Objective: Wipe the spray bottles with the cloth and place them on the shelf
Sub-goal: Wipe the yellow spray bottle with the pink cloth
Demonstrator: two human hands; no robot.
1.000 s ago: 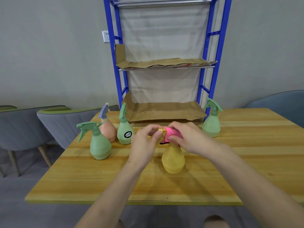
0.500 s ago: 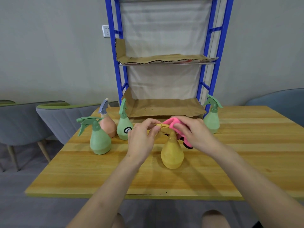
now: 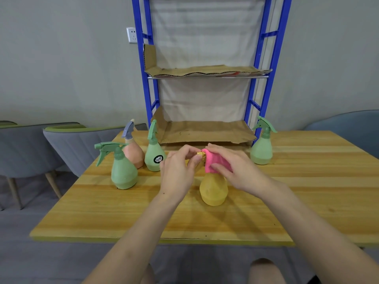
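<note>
Your left grip (image 3: 178,173) pinches the top of the yellow spray bottle (image 3: 214,189) between thumb and fingertips. Your right grip (image 3: 231,167), just beside it, holds the pink cloth (image 3: 215,162) wrapped around the bottle's neck, fingers curled over the fabric. The bottle stands upright on the tabletop (image 3: 307,181), directly beneath both grips, with its long axis vertical and its round base on the wood. Straight ahead of the grips, at the tabletop's far edge, rises the blue shelf (image 3: 205,134). Its lowest level, lined with brown cardboard, lies just beyond your knuckles. Wiping looks to be under way, so placing would mean lifting the bottle forward. Both grips are about equally near, the left already on bare plastic. Left of the left grip stand a green bottle (image 3: 123,173), a peach bottle (image 3: 134,156) and a labelled green bottle (image 3: 154,156). Right of the right grip, another green bottle (image 3: 262,150) stands by the shelf's post. These flank the forward line and do not sit on it.
</note>
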